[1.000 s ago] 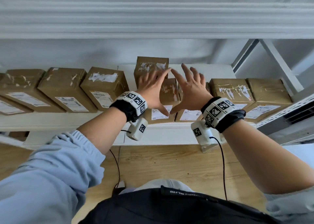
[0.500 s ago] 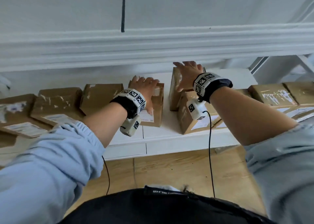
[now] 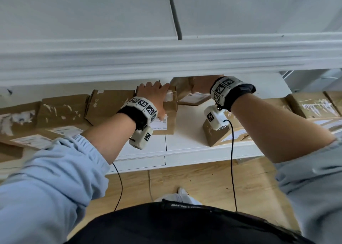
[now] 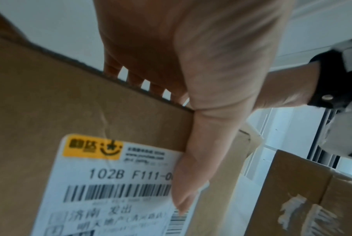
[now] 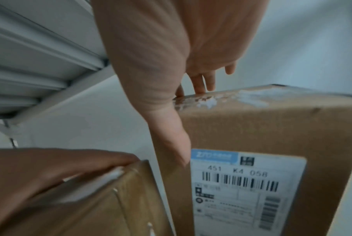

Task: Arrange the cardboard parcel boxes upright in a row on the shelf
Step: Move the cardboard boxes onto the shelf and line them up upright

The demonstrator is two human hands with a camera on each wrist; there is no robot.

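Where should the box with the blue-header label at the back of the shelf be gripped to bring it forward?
Probably as the right hand grips it: over the top edge at the near corner, fingers behind, thumb on the labelled front. The blue-label box stands upright, and the shelf above leaves little room overhead, so come from the front.

Both arms reach forward; left hand [image 3: 155, 97] and right hand [image 5: 171, 67] gripping.

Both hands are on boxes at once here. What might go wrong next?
The left hand grips the brown cardboard box with the yellow-logo label only at its top corner, so it might twist or tip. The right hand grips the blue-label brown cardboard box deep under the white upper shelf, hidden from the head view, so it could knock neighbouring boxes.
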